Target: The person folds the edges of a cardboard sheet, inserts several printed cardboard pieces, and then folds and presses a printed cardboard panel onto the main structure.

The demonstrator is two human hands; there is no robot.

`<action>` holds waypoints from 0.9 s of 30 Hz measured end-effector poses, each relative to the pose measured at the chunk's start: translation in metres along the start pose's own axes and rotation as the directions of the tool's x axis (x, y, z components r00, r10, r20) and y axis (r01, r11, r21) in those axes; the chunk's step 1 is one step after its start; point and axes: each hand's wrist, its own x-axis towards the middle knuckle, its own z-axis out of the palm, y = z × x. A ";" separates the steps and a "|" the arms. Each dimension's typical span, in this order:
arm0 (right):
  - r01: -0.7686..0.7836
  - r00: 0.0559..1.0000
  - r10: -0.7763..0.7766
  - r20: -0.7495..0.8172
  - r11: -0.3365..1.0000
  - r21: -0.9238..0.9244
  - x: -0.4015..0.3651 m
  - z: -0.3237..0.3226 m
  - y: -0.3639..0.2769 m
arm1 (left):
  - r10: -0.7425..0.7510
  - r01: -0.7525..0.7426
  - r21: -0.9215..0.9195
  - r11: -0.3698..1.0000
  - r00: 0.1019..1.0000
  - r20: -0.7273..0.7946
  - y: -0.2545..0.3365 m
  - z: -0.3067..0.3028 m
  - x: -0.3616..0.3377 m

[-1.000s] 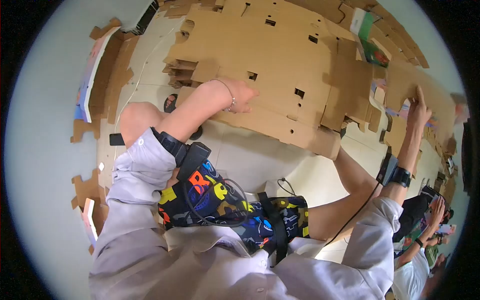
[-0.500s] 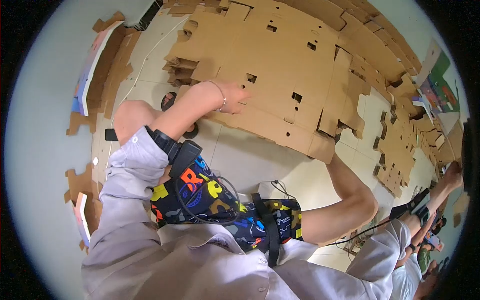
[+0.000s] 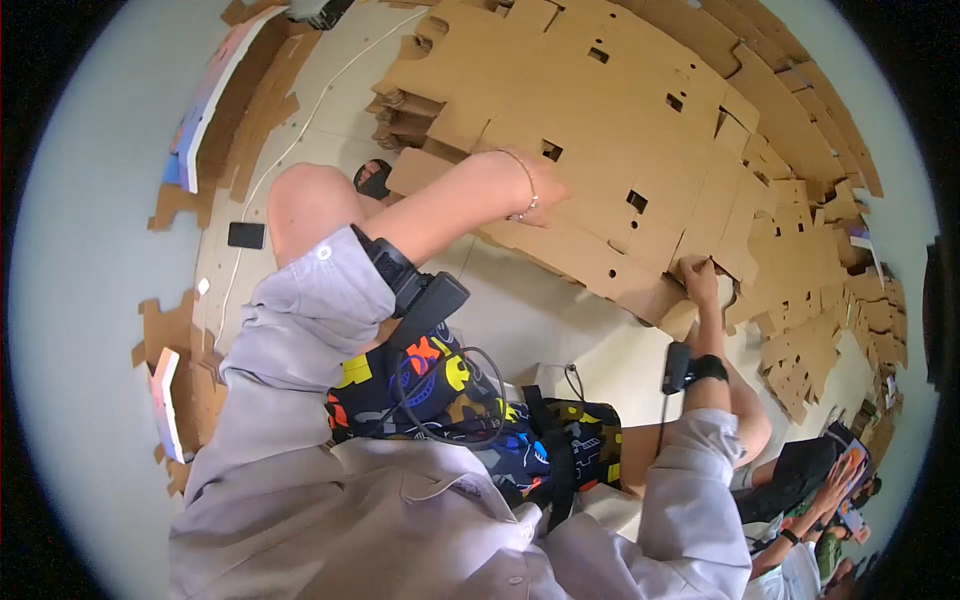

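A large die-cut cardboard sheet (image 3: 590, 130) with small square cut-outs and round holes lies in front of me, on top of a stack of similar pieces. My left hand (image 3: 545, 197) rests over its near left part, with a beaded bracelet at the wrist; the fingers are blurred against the board. At the near right corner, my right hand (image 3: 700, 280) has its fingers bent around the sheet's edge, beside a folded flap. Dark straps with small devices sit on both of my forearms.
More cut cardboard (image 3: 800, 370) spreads over the floor to the right. Printed panels (image 3: 225, 95) lean along the left wall. A phone (image 3: 246, 235) and a white cable are on the floor by my left knee. Other people (image 3: 800, 540) sit at the lower right.
My right hand has come in from the far right to the sheet's near right corner. My left hand stays over the board. The view has shifted, so the scene sits further right.
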 end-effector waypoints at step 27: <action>0.144 0.959 -0.057 -0.279 0.943 0.301 -0.056 -0.025 -0.046 | -0.041 0.039 -0.045 0.998 0.999 -0.031 -0.006 0.017 -0.034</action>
